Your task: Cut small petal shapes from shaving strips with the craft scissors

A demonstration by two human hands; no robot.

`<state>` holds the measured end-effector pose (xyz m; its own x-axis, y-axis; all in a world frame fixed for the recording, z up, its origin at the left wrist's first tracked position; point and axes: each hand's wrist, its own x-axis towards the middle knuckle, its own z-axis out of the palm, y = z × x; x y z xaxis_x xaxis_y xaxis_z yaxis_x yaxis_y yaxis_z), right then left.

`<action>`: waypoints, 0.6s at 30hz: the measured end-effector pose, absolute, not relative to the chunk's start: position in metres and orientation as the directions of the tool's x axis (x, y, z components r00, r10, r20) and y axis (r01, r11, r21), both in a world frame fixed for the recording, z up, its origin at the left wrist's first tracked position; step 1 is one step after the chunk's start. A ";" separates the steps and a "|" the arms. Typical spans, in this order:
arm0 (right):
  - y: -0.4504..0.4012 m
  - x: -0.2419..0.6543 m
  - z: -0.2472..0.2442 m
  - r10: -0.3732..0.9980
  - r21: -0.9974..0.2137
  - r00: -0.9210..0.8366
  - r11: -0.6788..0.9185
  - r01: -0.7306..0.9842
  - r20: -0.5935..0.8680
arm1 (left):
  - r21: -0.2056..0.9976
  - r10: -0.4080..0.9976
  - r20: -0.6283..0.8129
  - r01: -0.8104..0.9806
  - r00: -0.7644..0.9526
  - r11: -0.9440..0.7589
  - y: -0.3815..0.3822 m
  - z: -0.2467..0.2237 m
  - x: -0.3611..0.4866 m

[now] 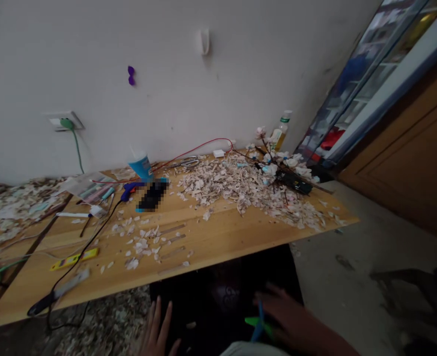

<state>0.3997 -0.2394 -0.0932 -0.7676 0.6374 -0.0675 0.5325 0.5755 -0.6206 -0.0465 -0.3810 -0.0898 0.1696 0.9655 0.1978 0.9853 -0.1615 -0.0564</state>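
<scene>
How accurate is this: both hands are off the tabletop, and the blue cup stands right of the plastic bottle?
Wrong side: in the head view, the blue cup stands left of the plastic bottle. Left hand and right hand are off the tabletop.

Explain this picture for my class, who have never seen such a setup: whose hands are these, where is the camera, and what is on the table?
There is no machine here, just one person's bare hands. The single picture comes from a camera worn on that person's head, looking forward and down. On the wooden table lie pale petal-like flakes, a glue gun, a blue cup and white artificial-looking blossoms. The left hand, fingers spread, shows nothing in it. The right hand is blurred beside a blue-and-green object; whether it grips that is unclear.
</scene>
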 end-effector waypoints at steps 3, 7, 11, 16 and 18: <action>-0.202 0.447 -0.087 0.920 -0.409 -0.349 0.393 0.824 0.181 | -0.142 0.833 0.196 0.855 0.518 -0.499 -0.359 -0.068 -0.040; -0.220 0.449 -0.067 0.866 -0.445 -0.437 0.499 0.744 0.243 | 0.142 0.584 0.024 0.576 0.811 -0.805 -0.327 -0.051 -0.001; -0.263 0.367 -0.030 0.543 -0.604 -0.813 0.727 0.328 0.212 | 0.448 0.643 -0.162 0.636 0.749 -0.628 -0.288 -0.058 0.045; -0.260 0.306 -0.006 0.522 -0.653 -0.773 0.733 0.190 0.361 | 0.336 0.827 -0.394 0.900 0.402 -0.278 -0.247 -0.071 0.034; -0.252 0.300 -0.007 0.635 -0.719 -0.705 0.645 0.258 0.317 | 0.218 0.891 -0.391 0.963 0.232 -0.156 -0.235 -0.079 0.022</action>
<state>0.2997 -0.2522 -0.0074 -0.7048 0.6347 0.3168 0.2577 0.6451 -0.7193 0.0223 -0.2350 -0.0789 0.2323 0.8907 -0.3908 0.9635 -0.1556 0.2180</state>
